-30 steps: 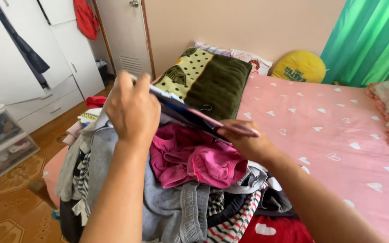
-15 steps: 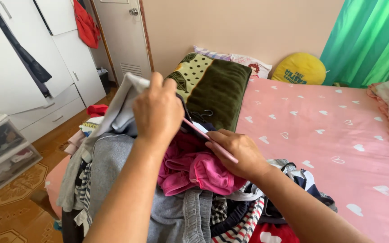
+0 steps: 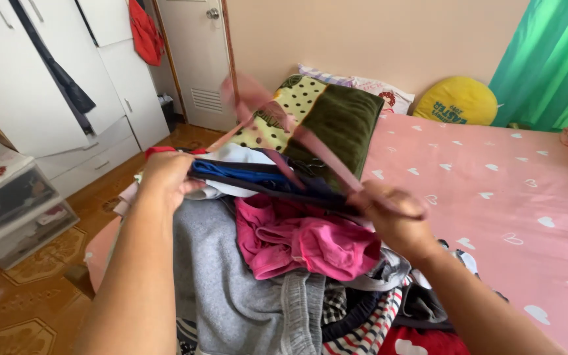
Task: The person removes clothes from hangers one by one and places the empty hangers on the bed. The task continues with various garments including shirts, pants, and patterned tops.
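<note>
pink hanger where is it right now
In the head view the pink hanger is mid-frame, blurred, above the clothes pile, gripped by the right hand.

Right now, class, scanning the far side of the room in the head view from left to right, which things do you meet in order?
White wardrobe → red garment hanging → door → green dotted pillow → yellow round cushion → green curtain.

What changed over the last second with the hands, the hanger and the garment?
The pink hanger has swung up out of the dark garment, blurred with motion; before, it lay flat inside it. The left hand dropped lower and further left, still gripping the garment. The right hand still grips the hanger's end and has shifted slightly right. The clothes pile, pillows and pink sheet look unchanged.
</note>
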